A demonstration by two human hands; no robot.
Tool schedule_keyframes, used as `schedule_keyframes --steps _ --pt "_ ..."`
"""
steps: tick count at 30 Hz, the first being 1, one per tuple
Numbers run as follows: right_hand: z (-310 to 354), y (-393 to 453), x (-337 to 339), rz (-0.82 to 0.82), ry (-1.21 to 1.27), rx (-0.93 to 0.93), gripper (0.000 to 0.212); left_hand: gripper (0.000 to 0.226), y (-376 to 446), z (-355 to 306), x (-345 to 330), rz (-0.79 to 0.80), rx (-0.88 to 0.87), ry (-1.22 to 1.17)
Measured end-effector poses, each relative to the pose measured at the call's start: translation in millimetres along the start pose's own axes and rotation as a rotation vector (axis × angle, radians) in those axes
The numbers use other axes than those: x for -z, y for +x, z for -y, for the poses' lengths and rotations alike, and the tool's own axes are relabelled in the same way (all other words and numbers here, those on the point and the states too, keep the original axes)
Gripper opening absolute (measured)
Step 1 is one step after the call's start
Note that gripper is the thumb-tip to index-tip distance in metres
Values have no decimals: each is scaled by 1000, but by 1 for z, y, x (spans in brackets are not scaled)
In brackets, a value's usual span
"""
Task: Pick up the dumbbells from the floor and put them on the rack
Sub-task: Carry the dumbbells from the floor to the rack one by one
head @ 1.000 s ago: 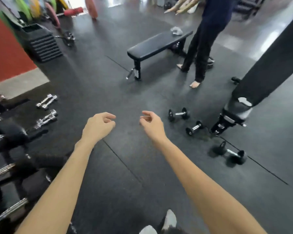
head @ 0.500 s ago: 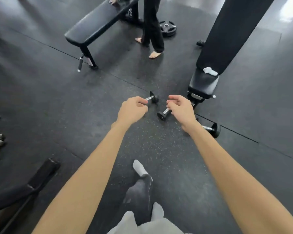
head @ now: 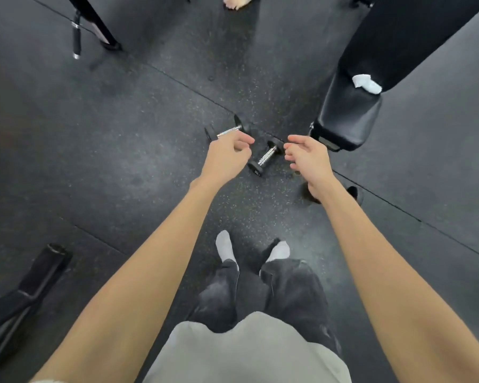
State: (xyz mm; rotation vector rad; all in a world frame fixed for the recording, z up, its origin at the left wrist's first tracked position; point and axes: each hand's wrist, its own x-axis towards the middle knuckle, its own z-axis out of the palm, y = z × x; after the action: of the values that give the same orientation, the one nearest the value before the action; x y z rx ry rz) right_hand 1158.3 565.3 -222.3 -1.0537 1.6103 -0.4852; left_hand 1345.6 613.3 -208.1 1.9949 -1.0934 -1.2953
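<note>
Both hands' grip loose, empty: left hand (head: 227, 158), right hand (head: 309, 161); dumbbell (head: 266, 157) between.

Black-and-chrome dumbbell (head: 266, 157) on grey-speckled black floor (head: 122, 134)

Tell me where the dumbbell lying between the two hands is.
On the floor at centre view, the dumbbell lies between the left hand and right hand.
</note>
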Motion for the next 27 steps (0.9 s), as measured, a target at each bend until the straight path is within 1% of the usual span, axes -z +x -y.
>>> schedule_keyframes --steps 3,7,10,12,14,17,19,22,23,24,26,27 --pt "2 48 -1 44 -8 -53 33 33 40 2 -17 -3 62 -8" --pt "-6 124 -3 57 26 -182 36 36 103 7 -47 -6 197 -66" --pt "-20 189 -7 86 -8 -257 39 38 156 17 -81 -52 330 -164" --pt "-38 239 -18 91 -58 -287 44 38 194 35 -109 -94 396 -216" --pt "-68 294 -37 116 -121 -311 50 39 238 66 -139 -131 439 -224" --pt "-125 366 -62 187 -261 -303 52 45 300 132 -193 -185 547 -233" --pt "-169 414 -77 217 -359 -285 57 50 335 182 -228 -216 579 -179" --pt "-236 478 -97 212 -504 -207 64 61 380 255 -278 -177 569 -58" --pt "-256 495 -107 216 -561 -179 68 65 392 276 -290 -168 613 -66" --pt "-274 512 -115 215 -609 -162 74 62 403 295 -299 -171 676 -97" --pt "-304 544 -125 155 -668 -175 83 35 424 326 -320 -171 800 -158" --pt "-317 558 -127 119 -682 -186 85 30 433 339 -330 -155 838 -187"
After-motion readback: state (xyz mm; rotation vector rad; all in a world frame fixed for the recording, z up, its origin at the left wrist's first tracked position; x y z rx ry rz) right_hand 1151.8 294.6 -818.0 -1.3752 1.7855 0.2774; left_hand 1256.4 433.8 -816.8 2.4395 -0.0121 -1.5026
